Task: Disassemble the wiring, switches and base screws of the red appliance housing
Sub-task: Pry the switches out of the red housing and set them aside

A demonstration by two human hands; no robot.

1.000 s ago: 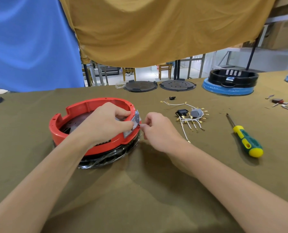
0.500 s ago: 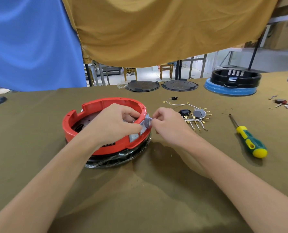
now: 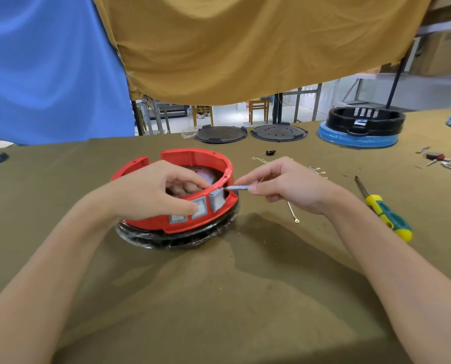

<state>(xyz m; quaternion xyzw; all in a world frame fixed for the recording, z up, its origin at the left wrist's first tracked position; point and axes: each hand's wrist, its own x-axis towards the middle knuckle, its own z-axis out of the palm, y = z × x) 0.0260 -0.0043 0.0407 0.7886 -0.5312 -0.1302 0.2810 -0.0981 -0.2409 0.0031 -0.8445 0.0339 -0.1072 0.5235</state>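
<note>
At the housing's [image 3: 177,164] near wall, we are working the grey switches [image 3: 199,208] out of their slots. The housing is sitting on a black base [image 3: 177,239] on the table [image 3: 219,298], right in front of us. Our left hand [image 3: 153,195] is curling over the housing's rim, fingers inside, thumb pressing the middle switch from outside. Our right hand [image 3: 284,185], just right of the housing, is pinching a thin grey piece [image 3: 236,187] between thumb and forefinger; its tip is touching the rightmost switch [image 3: 216,199], which is tilting outward. We cannot tell whether the piece is a tool or a terminal sleeve.

We are judging this as the switch step, with the base screws not yet tackled. Next we are likely needing a steady hold on the housing while the loosened switch is levered free. Right of the housing, a screwdriver [image 3: 387,219] and loose wires [image 3: 292,212] are lying apart.
</note>
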